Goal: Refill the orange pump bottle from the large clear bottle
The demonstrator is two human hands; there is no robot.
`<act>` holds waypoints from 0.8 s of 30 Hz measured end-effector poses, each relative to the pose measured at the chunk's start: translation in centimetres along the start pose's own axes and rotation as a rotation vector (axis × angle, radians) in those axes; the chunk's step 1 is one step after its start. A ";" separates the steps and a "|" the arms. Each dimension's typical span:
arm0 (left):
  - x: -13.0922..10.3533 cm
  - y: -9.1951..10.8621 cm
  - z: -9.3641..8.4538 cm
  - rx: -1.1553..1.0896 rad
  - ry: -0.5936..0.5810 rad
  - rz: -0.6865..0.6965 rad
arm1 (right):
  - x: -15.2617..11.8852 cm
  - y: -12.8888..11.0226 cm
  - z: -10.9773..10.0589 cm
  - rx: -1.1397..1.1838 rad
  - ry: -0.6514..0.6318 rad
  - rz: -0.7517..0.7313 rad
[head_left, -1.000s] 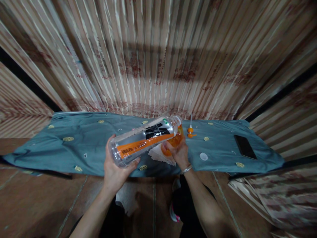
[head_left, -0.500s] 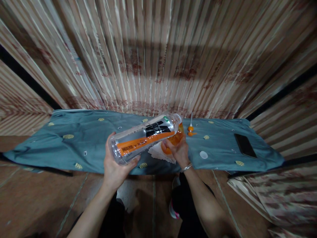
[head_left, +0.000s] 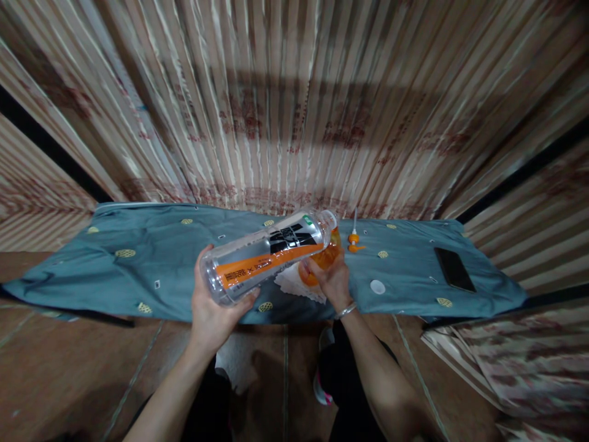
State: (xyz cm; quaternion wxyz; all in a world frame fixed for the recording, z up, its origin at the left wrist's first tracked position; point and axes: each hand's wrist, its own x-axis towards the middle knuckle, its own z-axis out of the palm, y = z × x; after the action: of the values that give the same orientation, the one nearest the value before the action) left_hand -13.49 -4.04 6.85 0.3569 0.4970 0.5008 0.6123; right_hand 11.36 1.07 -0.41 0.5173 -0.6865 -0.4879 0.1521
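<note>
My left hand (head_left: 215, 316) is closed round the base of a large clear plastic bottle (head_left: 262, 255) with an orange and black label. The bottle lies nearly level, tilted with its neck up to the right. Its mouth is at the top of an orange see-through bottle (head_left: 327, 255), which my right hand (head_left: 335, 279) grips. The neck of the orange bottle is hidden behind the clear one, so I cannot tell whether the two mouths touch. Below them a white cloth or paper (head_left: 294, 283) lies on the table.
An orange pump head (head_left: 353, 240) with a pale tube lies beyond my right hand. A round white cap (head_left: 378, 287) and a black phone (head_left: 454, 269) are to the right on the teal tablecloth (head_left: 175, 264). A striped curtain (head_left: 285, 110) hangs behind the table.
Both hands and both bottles hold almost the same pose. The clear bottle has turned slightly about its length, shifting its label; the view has moved a touch.
</note>
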 end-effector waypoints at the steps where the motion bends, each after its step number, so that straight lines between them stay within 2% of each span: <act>1: 0.0 0.1 0.1 -0.008 0.015 0.000 | 0.0 0.0 0.0 0.003 0.000 0.004; 11: 0.1 0.4 0.4 -0.007 0.053 0.006 | 0.0 -0.1 -0.1 -0.033 -0.011 0.031; 24: 0.2 0.6 0.0 0.004 0.016 -0.026 | 0.0 -0.2 -0.1 -0.005 -0.015 0.029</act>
State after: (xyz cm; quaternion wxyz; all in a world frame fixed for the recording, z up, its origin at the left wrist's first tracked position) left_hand -13.46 -4.00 7.45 0.3600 0.4861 0.5112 0.6106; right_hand 11.36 1.00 -0.21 0.5095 -0.6938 -0.4819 0.1636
